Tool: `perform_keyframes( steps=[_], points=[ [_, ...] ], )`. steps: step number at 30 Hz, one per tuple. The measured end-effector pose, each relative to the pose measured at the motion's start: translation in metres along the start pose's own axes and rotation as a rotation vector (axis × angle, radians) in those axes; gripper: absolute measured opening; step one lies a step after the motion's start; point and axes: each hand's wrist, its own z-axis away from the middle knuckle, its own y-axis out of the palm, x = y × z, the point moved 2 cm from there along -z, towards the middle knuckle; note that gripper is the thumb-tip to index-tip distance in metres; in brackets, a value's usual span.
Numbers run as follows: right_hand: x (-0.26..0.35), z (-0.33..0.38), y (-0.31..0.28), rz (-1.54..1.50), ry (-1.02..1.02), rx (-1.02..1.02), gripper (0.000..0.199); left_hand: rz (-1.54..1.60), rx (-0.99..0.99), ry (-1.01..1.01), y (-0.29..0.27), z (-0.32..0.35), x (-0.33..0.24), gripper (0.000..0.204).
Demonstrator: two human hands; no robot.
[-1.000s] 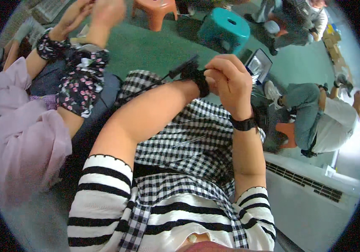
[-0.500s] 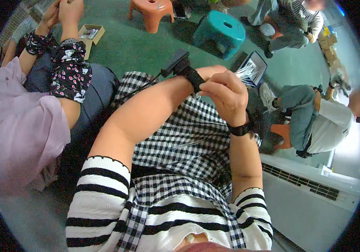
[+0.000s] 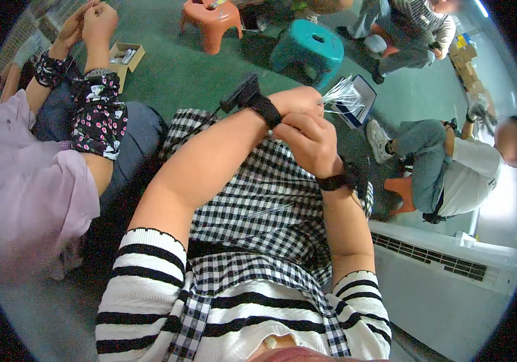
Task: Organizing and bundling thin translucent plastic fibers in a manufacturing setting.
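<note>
My left hand [image 3: 297, 99] reaches across in front of me, its fingers partly hidden behind the right. A bunch of thin white strips [image 3: 341, 94] fans out from its fingertips, near a blue-rimmed box [image 3: 364, 99]. Around the left wrist runs a black strap [image 3: 264, 110] carrying a dark device [image 3: 239, 93]. My right hand [image 3: 311, 140] is closed in a pinch just below that wrist. A tiny pale bit shows at its fingertips, too small to name. A few fine pale strands [image 3: 269, 211] lie on the black-and-white checked apron [image 3: 246, 181] over my lap.
At left sits a person in a pale purple top [image 3: 41, 181], hands raised, near an open cardboard box [image 3: 127, 57]. Ahead stand a teal stool [image 3: 309, 51] and an orange stool [image 3: 211, 24]. Two people sit at right, beyond a white vented unit [image 3: 439, 289].
My right hand has come down and left, closer to my left wrist. The white strips now spread higher and further clear of my right hand. The whole view has shifted slightly.
</note>
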Motion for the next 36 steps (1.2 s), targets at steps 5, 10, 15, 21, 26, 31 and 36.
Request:
perform_keyframes(
  steps=[5, 10, 15, 21, 26, 31, 36],
  points=[
    [-0.005, 0.002, 0.003, -0.082, 0.067, -0.032, 0.025, 0.265, -0.179, -0.159, -0.014, 0.007, 0.004, 0.02],
    [0.0, -0.005, -0.003, -0.096, 0.138, -0.118, 0.026, 0.298, -0.267, -0.264, -0.015, 0.005, 0.007, 0.021],
    [-0.001, -0.009, -0.007, -0.135, 0.192, -0.035, 0.021, 0.384, -0.28, -0.238, -0.015, 0.0, 0.004, 0.021],
    [0.046, -0.031, -0.078, -0.172, 0.354, -0.251, 0.021, 0.499, -0.328, -0.245, -0.006, 0.007, 0.013, 0.021],
    [0.12, -0.059, -0.16, -0.696, -0.539, -0.778, 0.05, 0.571, -0.283, -0.244, -0.004, 0.012, -0.009, 0.021],
    [0.151, -0.079, -0.191, -0.751, -0.646, -0.704, 0.025, 0.551, -0.228, -0.199, 0.0, 0.013, -0.013, 0.019],
    [0.143, -0.073, -0.187, -0.831, -0.499, -0.75, 0.017, 0.643, -0.222, -0.35, -0.007, 0.022, -0.015, 0.017]
  ],
)
